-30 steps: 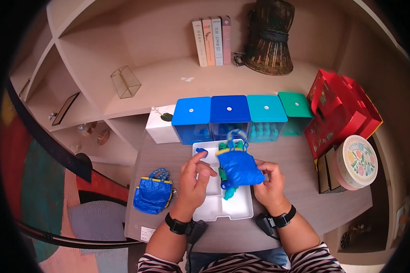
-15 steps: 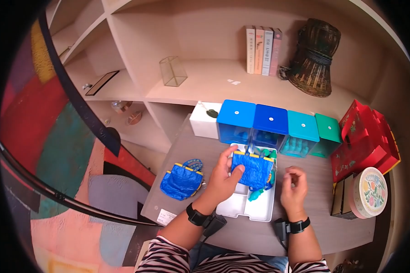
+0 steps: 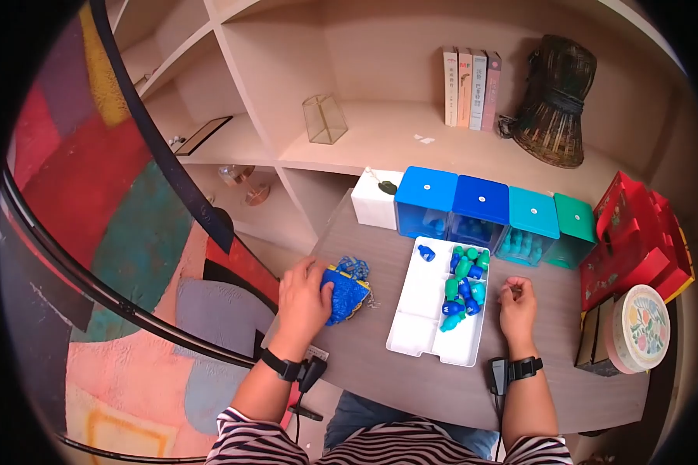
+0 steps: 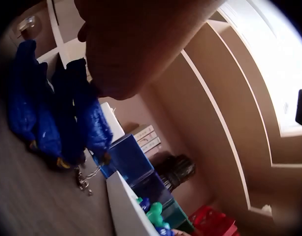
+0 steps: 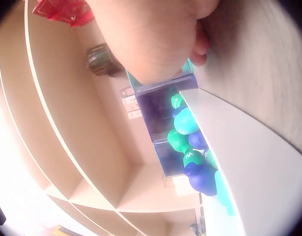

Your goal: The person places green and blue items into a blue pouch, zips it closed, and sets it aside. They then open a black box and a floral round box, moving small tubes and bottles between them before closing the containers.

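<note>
At the left of the table, my left hand [image 3: 301, 304] holds a blue bag [image 3: 347, 296] with yellow trim, its thumb against the bag's side. In the left wrist view the blue fabric [image 4: 94, 120] stands in upright folds beside more blue fabric [image 4: 23, 101], under the hand [image 4: 136, 49]. My right hand [image 3: 518, 310] lies with loosely curled fingers and nothing in it, right of a white tray [image 3: 412, 333]. Blue, green and teal figures [image 3: 451, 308] are heaped in the tray's right side; one blue figure [image 3: 426, 253] lies alone at its upper left.
Behind the tray stand a white box [image 3: 374, 205] and clear boxes with a light blue lid [image 3: 426, 188], a dark blue lid [image 3: 482, 199], a teal lid [image 3: 533, 211] and a green lid [image 3: 575, 219]. Red bags [image 3: 624, 240] and a round floral box [image 3: 645, 329] are at the right.
My left hand has carried the blue bag from above the tray leftward to the other bag, uncovering the figures. My right hand let go of the bag and moved right of the tray. The head view has shifted.
</note>
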A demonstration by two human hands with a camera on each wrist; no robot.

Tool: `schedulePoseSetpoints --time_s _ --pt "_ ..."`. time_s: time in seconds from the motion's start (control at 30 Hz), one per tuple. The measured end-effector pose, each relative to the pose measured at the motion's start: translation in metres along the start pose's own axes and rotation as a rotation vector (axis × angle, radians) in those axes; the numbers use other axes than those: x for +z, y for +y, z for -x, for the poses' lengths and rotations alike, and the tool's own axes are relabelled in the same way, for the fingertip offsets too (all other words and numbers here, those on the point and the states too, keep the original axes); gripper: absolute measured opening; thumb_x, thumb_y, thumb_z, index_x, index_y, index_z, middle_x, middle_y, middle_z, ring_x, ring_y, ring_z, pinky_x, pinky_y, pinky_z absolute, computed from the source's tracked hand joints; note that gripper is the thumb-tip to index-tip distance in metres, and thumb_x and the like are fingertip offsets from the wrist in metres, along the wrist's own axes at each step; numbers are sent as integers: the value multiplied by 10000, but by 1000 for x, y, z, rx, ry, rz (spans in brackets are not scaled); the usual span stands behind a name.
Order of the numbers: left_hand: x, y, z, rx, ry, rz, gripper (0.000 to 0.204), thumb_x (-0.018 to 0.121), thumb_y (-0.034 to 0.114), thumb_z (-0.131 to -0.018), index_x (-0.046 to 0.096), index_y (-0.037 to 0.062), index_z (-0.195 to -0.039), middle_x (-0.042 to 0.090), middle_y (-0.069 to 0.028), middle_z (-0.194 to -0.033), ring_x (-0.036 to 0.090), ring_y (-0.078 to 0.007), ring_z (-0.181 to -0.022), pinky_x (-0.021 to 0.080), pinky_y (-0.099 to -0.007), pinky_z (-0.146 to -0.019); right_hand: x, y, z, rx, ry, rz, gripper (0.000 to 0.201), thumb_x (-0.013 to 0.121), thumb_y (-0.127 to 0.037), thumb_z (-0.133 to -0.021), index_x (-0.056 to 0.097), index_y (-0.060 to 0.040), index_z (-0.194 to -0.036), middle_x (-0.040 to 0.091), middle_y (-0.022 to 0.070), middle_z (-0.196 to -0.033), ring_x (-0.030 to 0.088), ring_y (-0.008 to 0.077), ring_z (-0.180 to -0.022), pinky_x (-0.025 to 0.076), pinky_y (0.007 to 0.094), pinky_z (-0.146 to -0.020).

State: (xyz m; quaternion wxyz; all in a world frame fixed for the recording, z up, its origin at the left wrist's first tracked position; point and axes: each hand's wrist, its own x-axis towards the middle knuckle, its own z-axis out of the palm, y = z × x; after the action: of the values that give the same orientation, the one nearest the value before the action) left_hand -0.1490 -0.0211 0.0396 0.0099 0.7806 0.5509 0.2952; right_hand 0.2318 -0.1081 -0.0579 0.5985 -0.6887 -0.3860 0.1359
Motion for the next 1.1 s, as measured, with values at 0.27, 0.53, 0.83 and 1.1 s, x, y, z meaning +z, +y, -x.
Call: schedulePoseSetpoints --time_s 0.27,0.53,0.83,1.1 --pt "13 22 15 -33 -245 -147 697 792 513 -771 642 149 -1346 372 -209 -1568 298 -491 -1451 235 -705 -1127 -1 4 2 47 3 10 123 667 -91 -905 661 -21 -1005 637 43 -704 592 139 -629 488 303 -629" --pt "29 -14 19 -48 -307 -43 822 815 503 -755 563 91 -1420 332 -322 -1554 407 -471 -1400 358 -480 -1151 -5 -20 6 63 -13 109 135 694 -123 -881 684 -21 -969 672 110 -859 627 194 -674 514 345 -654" --pt "39 -7 -15 -3 -309 0 767 797 470 -784 570 59 -1390 374 -292 -1541 442 -456 -1374 381 -468 -1135 -8 -29 9 99 -20 99 135 688 -126 -883 685 -19 -966 677 117 -892 644 198 -704 523 342 -674" --pt "41 -5 -18 -1 -312 -7 779 790 483 -778 566 69 -1398 374 -304 -1537 374 -465 -1416 236 -573 -1190 -7 -26 8 105 -17 117 124 687 -115 -880 683 -17 -956 684 116 -862 647 196 -697 526 341 -676"
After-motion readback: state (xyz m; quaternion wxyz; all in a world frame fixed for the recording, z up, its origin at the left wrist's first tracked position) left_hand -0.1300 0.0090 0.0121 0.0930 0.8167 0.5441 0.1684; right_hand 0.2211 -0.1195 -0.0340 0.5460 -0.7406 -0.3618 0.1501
